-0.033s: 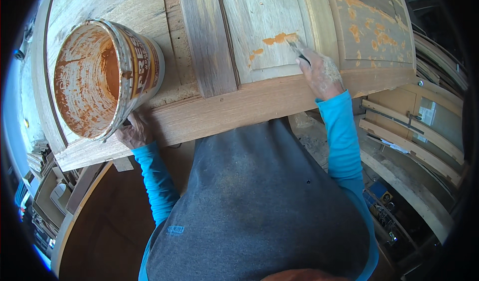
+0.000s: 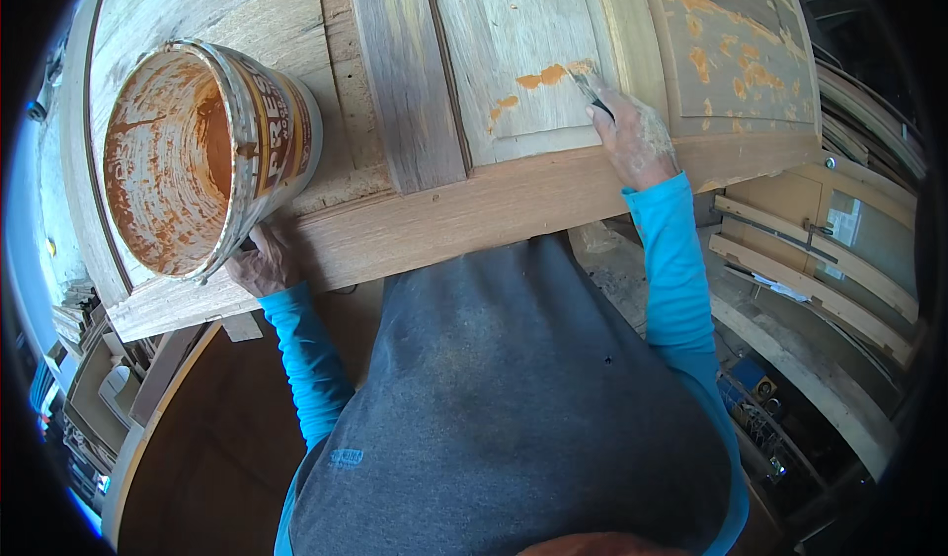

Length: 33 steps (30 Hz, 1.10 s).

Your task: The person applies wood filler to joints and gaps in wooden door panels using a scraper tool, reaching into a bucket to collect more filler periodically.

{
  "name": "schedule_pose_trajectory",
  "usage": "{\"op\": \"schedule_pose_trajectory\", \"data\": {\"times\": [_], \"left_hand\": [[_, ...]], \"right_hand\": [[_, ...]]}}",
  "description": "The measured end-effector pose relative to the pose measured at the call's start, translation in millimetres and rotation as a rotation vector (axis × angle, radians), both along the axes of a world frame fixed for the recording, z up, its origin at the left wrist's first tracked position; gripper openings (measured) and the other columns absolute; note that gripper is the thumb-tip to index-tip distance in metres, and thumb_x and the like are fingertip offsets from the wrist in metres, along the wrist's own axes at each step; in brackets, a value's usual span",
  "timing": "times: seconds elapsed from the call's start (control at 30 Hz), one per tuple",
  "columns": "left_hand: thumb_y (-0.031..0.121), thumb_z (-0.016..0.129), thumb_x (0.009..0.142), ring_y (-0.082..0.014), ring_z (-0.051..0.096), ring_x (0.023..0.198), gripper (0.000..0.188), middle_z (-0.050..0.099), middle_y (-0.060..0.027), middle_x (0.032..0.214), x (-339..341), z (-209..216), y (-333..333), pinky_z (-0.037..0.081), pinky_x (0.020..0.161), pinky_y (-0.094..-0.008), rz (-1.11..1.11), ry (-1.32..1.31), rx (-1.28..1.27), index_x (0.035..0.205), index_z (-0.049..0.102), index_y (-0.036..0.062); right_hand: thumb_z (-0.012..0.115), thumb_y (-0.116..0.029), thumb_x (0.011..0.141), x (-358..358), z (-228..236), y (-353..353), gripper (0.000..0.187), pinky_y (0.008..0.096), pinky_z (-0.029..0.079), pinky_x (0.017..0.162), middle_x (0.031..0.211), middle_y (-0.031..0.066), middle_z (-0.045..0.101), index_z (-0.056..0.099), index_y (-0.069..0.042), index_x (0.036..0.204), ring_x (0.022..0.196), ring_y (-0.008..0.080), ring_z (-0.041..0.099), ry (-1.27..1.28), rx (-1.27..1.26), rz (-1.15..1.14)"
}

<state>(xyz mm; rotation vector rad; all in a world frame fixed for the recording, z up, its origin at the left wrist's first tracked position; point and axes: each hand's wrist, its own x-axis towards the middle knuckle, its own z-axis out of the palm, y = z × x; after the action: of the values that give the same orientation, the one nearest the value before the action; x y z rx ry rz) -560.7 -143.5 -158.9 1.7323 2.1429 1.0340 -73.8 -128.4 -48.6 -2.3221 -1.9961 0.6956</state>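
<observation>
My right hand (image 2: 637, 141), dusted with pale residue, is closed around a putty knife (image 2: 595, 100). The blade rests against a pale wooden panel (image 2: 538, 23), at the right end of an orange filler streak (image 2: 543, 77). A large plastic bucket (image 2: 291, 126) lies tilted on the wood at the left, its mouth toward me. Orange filler coats its inside wall. At the bucket's lower rim my left hand (image 2: 267, 263) is closed, with the fingers partly hidden behind it.
The panelled wooden piece, seemingly a door, has a long bottom rail (image 2: 474, 210) nearest me. Orange patches (image 2: 755, 67) dot its right panel. Wooden boards (image 2: 810, 279) stand at the right, and a brown curved-edged surface (image 2: 207, 437) lies below left.
The putty knife has shifted slightly, and a thin smear of filler now shows by its blade. My left hand still holds the bucket; the view has moved a little.
</observation>
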Motion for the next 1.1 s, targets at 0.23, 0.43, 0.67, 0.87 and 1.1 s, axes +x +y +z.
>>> {"op": "schedule_pose_trajectory", "data": {"times": [0.23,0.43,0.67,0.87,1.1], "left_hand": [[0.023,0.069,0.098,-0.0371,0.064,0.111,0.04,0.064,-0.0265,0.123,-1,0,-3,0.049,0.096,-0.0439,0.08,-0.044,-0.068,0.125,0.061,-0.006],[0.021,0.068,0.099,-0.0372,0.065,0.107,0.037,0.066,-0.0257,0.118,5,2,0,0.051,0.092,-0.0444,0.055,-0.117,0.0,0.122,0.062,-0.0063],[0.02,0.066,0.099,-0.0352,0.067,0.1,0.032,0.07,-0.0233,0.114,10,12,-2,0.052,0.088,-0.0433,0.09,-0.07,-0.107,0.119,0.066,-0.0052],[0.02,0.068,0.098,-0.036,0.069,0.095,0.03,0.073,-0.0217,0.107,2,-1,-5,0.052,0.086,-0.0436,0.035,0.024,-0.009,0.115,0.069,-0.0048],[0.019,0.065,0.098,-0.0448,0.068,0.105,0.027,0.074,-0.0219,0.114,-2,-11,-5,0.052,0.094,-0.0482,0.026,0.132,0.004,0.117,0.074,0.0016]], "right_hand": [[0.058,-0.02,0.1,4,0,0,0.042,0.0543,0.051,0.089,0.111,0.0289,0.069,0.058,-0.002,0.139,0.103,0.0477,0.065,0.056,0.156,0.031],[0.055,-0.017,0.101,15,-15,11,0.04,0.0508,0.054,0.082,0.109,0.0278,0.07,0.058,-0.001,0.138,0.095,0.0489,0.067,0.321,0.194,-0.323],[0.056,-0.017,0.101,10,-41,34,0.036,0.049,0.054,0.08,0.098,0.0237,0.068,0.063,-0.003,0.134,0.09,0.0435,0.068,0.172,0.359,-0.058],[0.058,-0.019,0.101,1,-34,35,0.039,0.0509,0.053,0.086,0.107,0.0223,0.063,0.061,-0.011,0.139,0.101,0.0426,0.064,-0.171,0.128,0.084],[0.057,-0.021,0.101,9,-14,59,0.04,0.052,0.053,0.089,0.108,0.0241,0.067,0.06,-0.008,0.139,0.102,0.0429,0.065,-0.143,0.109,0.161]]}}
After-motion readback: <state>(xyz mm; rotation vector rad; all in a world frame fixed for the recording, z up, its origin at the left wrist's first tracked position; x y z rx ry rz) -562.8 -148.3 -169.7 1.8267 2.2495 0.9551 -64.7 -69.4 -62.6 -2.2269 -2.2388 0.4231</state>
